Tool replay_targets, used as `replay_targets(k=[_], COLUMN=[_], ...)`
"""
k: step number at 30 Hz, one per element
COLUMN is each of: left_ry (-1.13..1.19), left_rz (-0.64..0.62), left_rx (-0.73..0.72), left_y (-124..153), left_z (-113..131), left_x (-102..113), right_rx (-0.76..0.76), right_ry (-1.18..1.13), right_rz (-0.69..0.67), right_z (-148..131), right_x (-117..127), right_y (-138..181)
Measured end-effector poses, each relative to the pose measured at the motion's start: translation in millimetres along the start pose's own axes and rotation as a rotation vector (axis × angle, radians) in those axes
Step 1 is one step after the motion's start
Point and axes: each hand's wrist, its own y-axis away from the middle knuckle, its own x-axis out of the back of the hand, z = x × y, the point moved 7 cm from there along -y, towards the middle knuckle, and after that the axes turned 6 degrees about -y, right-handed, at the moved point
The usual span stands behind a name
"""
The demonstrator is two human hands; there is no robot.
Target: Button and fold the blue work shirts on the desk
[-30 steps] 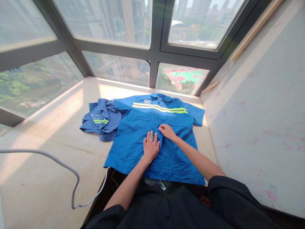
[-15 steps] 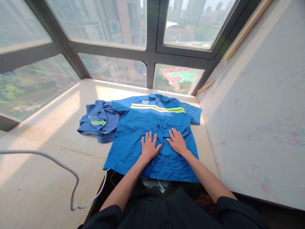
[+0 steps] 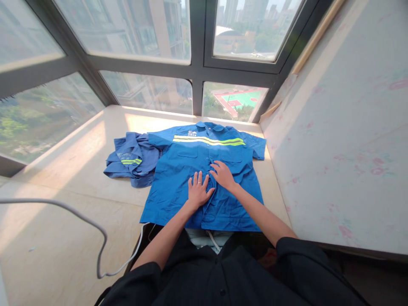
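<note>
A blue short-sleeved work shirt lies front side up before me, its collar toward the window and a yellow-green reflective stripe across the chest. My left hand rests flat on the shirt just left of the button placket, fingers spread, a ring on one finger. My right hand is on the placket below the chest, fingers slightly bent and apart, with the fingertips at the front edge of the cloth. No cloth is visibly pinched in either hand. The cloth below my hands is wrinkled.
A second blue shirt lies crumpled to the left on the pale wooden surface. A grey-white cable loops across the left front. Windows with dark frames stand behind, and a floral-papered wall rises at the right.
My right hand has moved left and a little away from me, from the shirt's right front onto the placket. My left hand stays about where it was. The view has shifted slightly.
</note>
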Motion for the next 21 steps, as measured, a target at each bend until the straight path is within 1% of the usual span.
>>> replay_targets(k=[2,6,9,13,18,21], left_ry=[-0.020,-0.068,-0.086,-0.095,-0.101,-0.101], left_rz=[-0.006,-0.022,-0.034,-0.042,-0.078,-0.106], left_rx=[0.000,0.011,0.012,-0.019,-0.112,-0.215], left_y=[0,0,1,3,5,3], left_z=[0,0,0,0,3,8], left_x=[-1,-2,-2,0,6,9], right_rx=[-0.019,-0.164,-0.196,-0.206,-0.214,-0.214], right_ry=[0.023,0.049,0.040,0.033,0.043,0.059], right_rz=[-0.023,-0.067,-0.092,-0.091,-0.089,-0.108], right_z=[-4,12,22,26,26,26], right_x=[-9,-23,-28,-32,-33,-33], right_y=[-16,-33,-33,-26,-24,-25])
